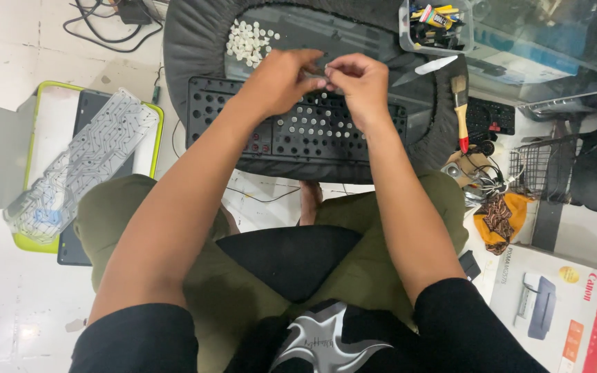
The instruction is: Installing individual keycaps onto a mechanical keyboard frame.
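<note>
The grip of the left hand (279,77) and that of the right hand (355,81) meet fingertip to fingertip, both pinched on something too small to identify, above the far edge of the black keyboard frame (298,131). The frame lies on a dark round cushioned surface (188,48), its holes partly filled with small white domes. A pile of loose white domes (249,40) sits at 11 o'clock from the hands. A red-handled brush (460,110) lies at 3 o'clock.

Head-worn view, steeply downward, close
</note>
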